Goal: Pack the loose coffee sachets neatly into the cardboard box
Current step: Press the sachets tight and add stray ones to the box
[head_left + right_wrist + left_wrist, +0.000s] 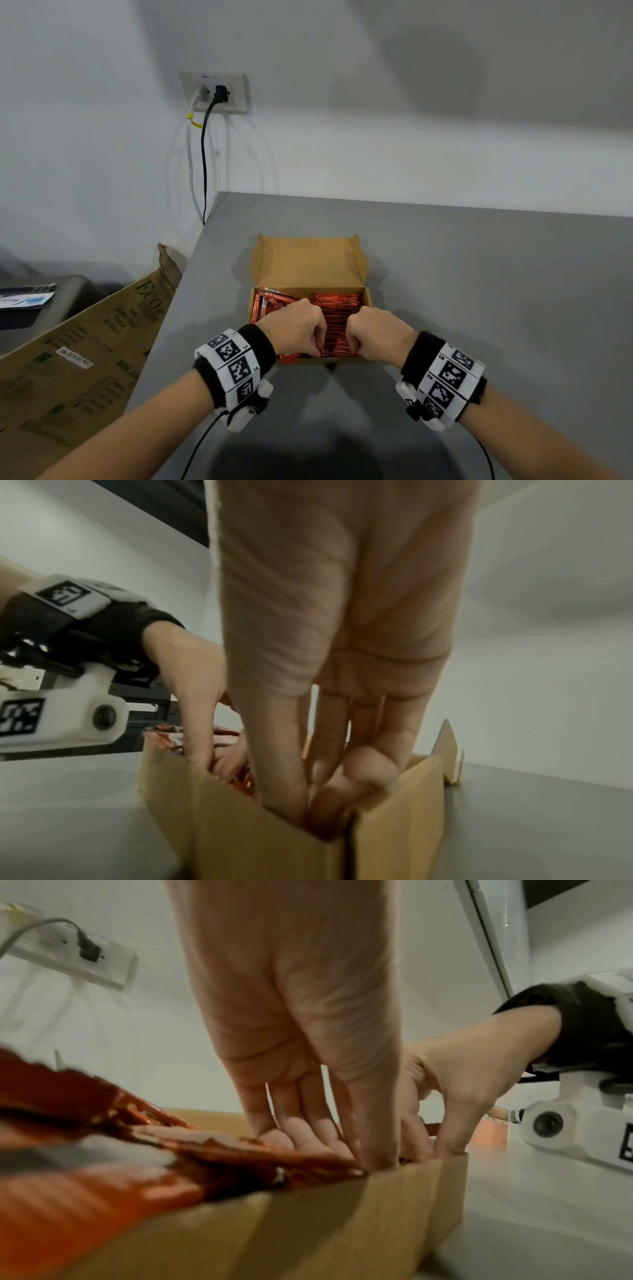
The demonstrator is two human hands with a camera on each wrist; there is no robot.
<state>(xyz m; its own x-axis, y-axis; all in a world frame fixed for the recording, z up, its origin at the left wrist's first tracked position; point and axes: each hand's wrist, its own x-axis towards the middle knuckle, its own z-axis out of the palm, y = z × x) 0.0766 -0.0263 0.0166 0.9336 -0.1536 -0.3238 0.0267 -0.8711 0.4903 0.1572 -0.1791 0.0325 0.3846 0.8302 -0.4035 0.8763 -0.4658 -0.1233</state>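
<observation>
An open cardboard box (368, 297) stands mid-table with its lid flap folded back. Red coffee sachets (339, 308) fill it, a tidy row on the right and looser ones tilted at the left. Both hands reach into the box's near end. My left hand (317, 347) curls its fingers and thumb round a bunch of sachets (240, 1150) just behind the front wall (308, 1231). My right hand (352, 344) pushes thumb and curled fingers (369, 775) down into the sachets by the near right corner (257, 845). What lies under both palms is hidden.
The grey table (479, 291) ends at a left edge close to the box. A large brown printed carton (85, 342) leans beside that edge. A wall socket (215, 92) with two cables hangs behind. Wrist-camera cables trail from both forearms.
</observation>
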